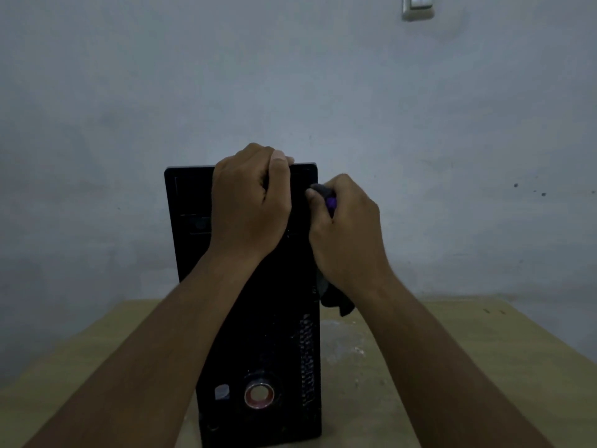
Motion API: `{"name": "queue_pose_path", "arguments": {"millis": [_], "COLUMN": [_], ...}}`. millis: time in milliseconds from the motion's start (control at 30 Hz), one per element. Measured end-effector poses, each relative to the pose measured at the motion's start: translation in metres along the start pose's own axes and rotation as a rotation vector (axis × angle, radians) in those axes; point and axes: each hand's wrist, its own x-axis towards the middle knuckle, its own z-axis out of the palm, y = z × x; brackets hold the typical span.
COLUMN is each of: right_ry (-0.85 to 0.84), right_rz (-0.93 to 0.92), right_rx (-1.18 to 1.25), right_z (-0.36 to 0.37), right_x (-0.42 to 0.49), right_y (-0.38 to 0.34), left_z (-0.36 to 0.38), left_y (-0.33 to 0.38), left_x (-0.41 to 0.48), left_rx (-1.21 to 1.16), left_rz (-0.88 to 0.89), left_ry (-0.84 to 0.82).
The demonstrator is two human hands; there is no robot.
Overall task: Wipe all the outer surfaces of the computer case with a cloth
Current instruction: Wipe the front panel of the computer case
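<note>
I'm bracing case (pixel 268 334) with left hand (pixel 250 202) curled over its top; right hand (pixel 345 234) is clutching cloth (pixel 337 303) against the right side, wanting firm overlapping downward strokes.

We could not see the fingers (pixel 274 158) of the left hand (pixel 248 202) past the top edge of the computer case (pixel 258 318); they curled over it, out of sight. The right hand (pixel 345 234) hid most of the cloth (pixel 336 300): only a dark bunch by the thumb and a tail under the wrist showed. The case's dark front gave us little detail, and the left forearm covered its lower left corner. The picture's top edge cut the wall switch (pixel 418 8); the bottom edge cut both forearms and the desk (pixel 468 350).
</note>
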Motion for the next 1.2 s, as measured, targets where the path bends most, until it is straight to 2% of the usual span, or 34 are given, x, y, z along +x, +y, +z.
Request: {"name": "queue_pose_path", "arguments": {"millis": [167,300,367,467,533,600,633,767,900,967,1067,1200], "right_ry": [-0.179,-0.069,-0.071,-0.138,-0.165,-0.104,-0.041,0.173,0.220,0.196,0.160,0.333], "right_rz": [0.131,0.057,0.074,0.169,0.295,0.421,0.425,0.120,-0.107,-0.119,0.029,-0.153], "right_rx": [-0.051,0.108,0.152,0.126,0.104,0.178,0.196,0.053,-0.175,-0.223,-0.019,-0.086], "right_z": [-0.018,-0.001,0.008,0.002,-0.004,-0.006,-0.004,0.013,0.026,0.023,0.020,0.036], "right_x": [0.000,-0.040,-0.064,-0.066,-0.050,-0.031,-0.023,-0.029,-0.058,-0.061,-0.052,-0.047], "right_y": [0.013,0.029,0.040,0.042,0.037,0.028,0.023,0.015,0.037,0.042,0.031,0.014], "left_z": [0.002,-0.001,0.000,0.000,0.001,0.001,0.001,0.000,0.000,0.001,0.002,-0.005], "left_y": [0.001,0.000,0.000,0.002,0.002,0.002,0.002,0.002,0.000,0.000,-0.001,-0.005], "left_x": [-0.001,-0.002,-0.002,-0.002,-0.002,-0.003,-0.003,-0.003,-0.004,-0.004,-0.003,-0.005], "left_rx": [-0.012,-0.014,-0.024,-0.029,-0.025,-0.023,-0.023,-0.026,-0.040,-0.043,-0.036,-0.049], "left_rz": [0.004,0.012,0.008,0.000,-0.002,-0.003,-0.001,0.002,0.011,0.017,0.021,0.035], "left_ry": [0.012,-0.001,-0.005,-0.002,0.006,0.006,0.003,-0.009,-0.006,0.005,0.003,-0.053]}}
